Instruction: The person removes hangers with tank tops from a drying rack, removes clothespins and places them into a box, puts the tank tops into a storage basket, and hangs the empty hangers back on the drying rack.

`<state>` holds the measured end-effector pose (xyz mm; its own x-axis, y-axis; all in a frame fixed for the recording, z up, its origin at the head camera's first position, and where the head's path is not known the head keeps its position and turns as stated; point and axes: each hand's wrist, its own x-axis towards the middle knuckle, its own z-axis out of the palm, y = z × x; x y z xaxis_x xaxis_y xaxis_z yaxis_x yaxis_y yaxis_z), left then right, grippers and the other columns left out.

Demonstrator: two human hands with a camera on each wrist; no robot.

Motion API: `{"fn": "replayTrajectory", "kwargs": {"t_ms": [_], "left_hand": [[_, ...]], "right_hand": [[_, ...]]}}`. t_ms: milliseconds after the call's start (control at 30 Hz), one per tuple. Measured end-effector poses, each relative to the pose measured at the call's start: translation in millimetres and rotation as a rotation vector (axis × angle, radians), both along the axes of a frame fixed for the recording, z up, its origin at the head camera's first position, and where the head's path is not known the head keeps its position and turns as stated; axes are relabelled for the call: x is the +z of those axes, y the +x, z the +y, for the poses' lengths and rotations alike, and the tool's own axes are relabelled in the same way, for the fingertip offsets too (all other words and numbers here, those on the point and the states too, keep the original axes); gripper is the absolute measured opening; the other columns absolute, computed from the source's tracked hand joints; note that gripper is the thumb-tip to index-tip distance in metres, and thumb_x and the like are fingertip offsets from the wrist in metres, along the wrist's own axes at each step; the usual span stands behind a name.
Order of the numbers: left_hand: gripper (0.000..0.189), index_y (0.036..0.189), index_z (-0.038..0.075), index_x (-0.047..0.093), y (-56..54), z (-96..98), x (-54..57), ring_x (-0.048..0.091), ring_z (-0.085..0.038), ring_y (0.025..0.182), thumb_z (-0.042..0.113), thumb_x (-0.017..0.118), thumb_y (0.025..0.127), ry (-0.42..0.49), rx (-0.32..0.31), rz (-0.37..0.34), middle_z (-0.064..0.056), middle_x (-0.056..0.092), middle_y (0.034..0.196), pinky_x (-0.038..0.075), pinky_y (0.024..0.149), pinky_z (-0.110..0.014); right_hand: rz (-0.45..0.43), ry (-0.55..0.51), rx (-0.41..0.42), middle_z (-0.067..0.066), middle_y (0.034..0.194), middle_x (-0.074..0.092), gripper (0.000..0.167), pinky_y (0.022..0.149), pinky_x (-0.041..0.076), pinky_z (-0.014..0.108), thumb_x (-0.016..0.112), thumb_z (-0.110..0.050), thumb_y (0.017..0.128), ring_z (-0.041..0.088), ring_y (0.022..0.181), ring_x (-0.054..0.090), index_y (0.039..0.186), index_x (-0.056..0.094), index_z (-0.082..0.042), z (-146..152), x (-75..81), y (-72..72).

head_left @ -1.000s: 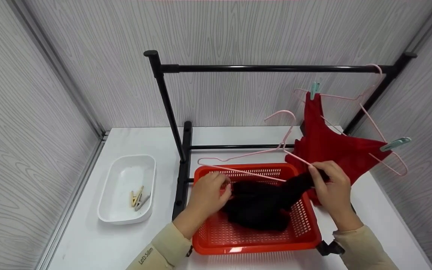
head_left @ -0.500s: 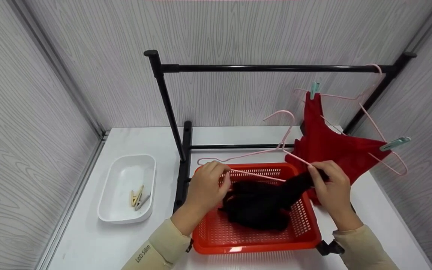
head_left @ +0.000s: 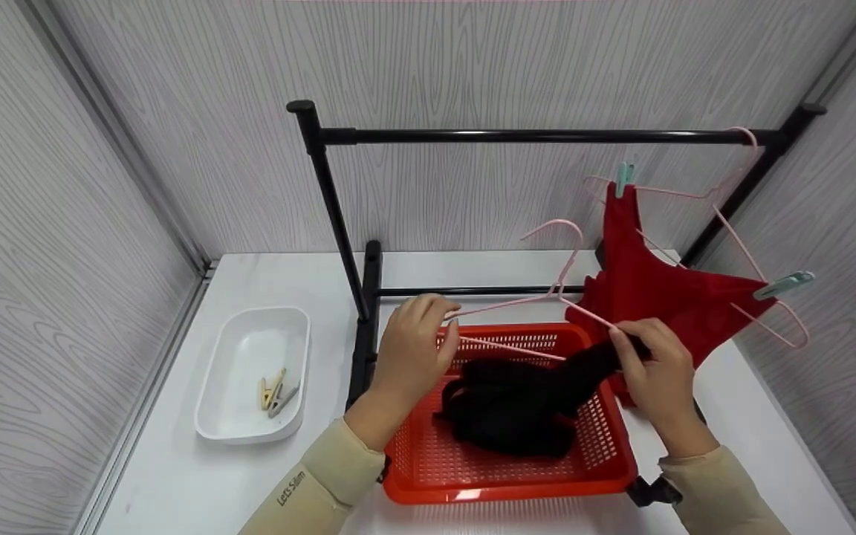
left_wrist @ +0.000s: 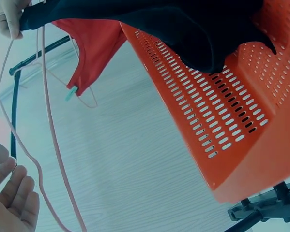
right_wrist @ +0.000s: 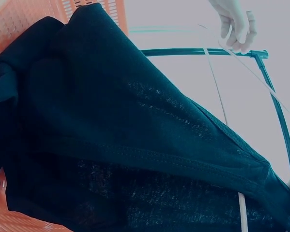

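Note:
With thumb and fingers, my right hand point(head_left: 658, 371) pinches a corner of a black garment point(head_left: 517, 416) at the right arm of a pink hanger point(head_left: 506, 346). The rest of the dark cloth lies bunched in a red plastic basket point(head_left: 510, 490). My left hand point(head_left: 413, 349) is raised at the hanger's left end, its fingers loosely bent. In the left wrist view, those fingers point(left_wrist: 23, 198) appear apart from the hanger wire point(left_wrist: 50, 116). Seen from the right wrist, the garment point(right_wrist: 111, 111) stretches from basket to hand, and the left hand point(right_wrist: 236, 24) hovers behind.
A black rack point(head_left: 517, 136) stands behind the basket. From its right end hangs a second pink hanger point(head_left: 740, 238) with a red garment point(head_left: 666, 297), clipped by two green clothespins point(head_left: 785, 284). At left sits a white tray point(head_left: 209, 371) with a few clothespins point(head_left: 272, 390).
My left hand has risen from beside the black cloth, past the hanger's lower bar, to the hanger's left end. The right hand, garment and hanger have barely moved.

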<state>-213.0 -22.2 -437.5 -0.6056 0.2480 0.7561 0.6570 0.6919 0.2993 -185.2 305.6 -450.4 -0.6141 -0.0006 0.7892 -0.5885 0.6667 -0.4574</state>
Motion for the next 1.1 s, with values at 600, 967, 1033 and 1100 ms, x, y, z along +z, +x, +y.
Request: {"fn": "replayTrajectory", "kwargs": {"t_ms": [600, 967, 1033, 1100], "left_hand": [[0.01, 0.103, 0.012, 0.071, -6.2, 5.5, -8.8, 0.063, -0.02, 0.095, 0.018, 0.065, 0.099, -0.019, -0.032, -0.065, 0.0, 0.069, 0.099, 0.051, 0.082, -0.037], [0.009, 0.099, 0.011, 0.07, -9.5, 3.3, -10.0, 0.063, -0.021, 0.091, 0.015, 0.062, 0.1, 0.029, -0.025, -0.091, -0.001, 0.069, 0.095, 0.05, 0.084, -0.038], [0.009, 0.099, 0.011, 0.07, -9.9, 1.7, -10.4, 0.062, -0.022, 0.091, 0.015, 0.063, 0.099, 0.028, -0.02, -0.094, -0.001, 0.069, 0.095, 0.05, 0.084, -0.038], [0.007, 0.098, 0.011, 0.07, -10.1, 0.0, -11.1, 0.062, -0.021, 0.09, 0.014, 0.063, 0.099, 0.029, -0.013, -0.095, -0.001, 0.068, 0.095, 0.05, 0.082, -0.038]], "right_hand": [[-0.007, -0.002, 0.013, 0.01, 0.084, 0.067, 0.017, 0.075, 0.042, 0.012, 0.074, 0.016, 0.079, 0.007, 0.079, 0.056, 0.09, 0.074, 0.003, -6, -1.0, 0.8], [-0.137, 0.042, 0.109, 0.006, 0.1, 0.07, 0.032, 0.084, 0.046, 0.009, 0.077, 0.008, 0.081, 0.007, 0.089, 0.06, 0.11, 0.075, -0.007, 3, 2.0, 3.1], [-0.171, 0.067, 0.15, 0.007, 0.104, 0.07, 0.037, 0.086, 0.047, 0.009, 0.076, 0.009, 0.081, 0.009, 0.091, 0.06, 0.115, 0.073, -0.006, 5, 2.8, 3.3], [-0.193, 0.086, 0.178, 0.008, 0.107, 0.07, 0.04, 0.085, 0.047, 0.009, 0.075, 0.01, 0.082, 0.01, 0.091, 0.06, 0.118, 0.072, -0.007, 6, 4.4, 3.0]]}}
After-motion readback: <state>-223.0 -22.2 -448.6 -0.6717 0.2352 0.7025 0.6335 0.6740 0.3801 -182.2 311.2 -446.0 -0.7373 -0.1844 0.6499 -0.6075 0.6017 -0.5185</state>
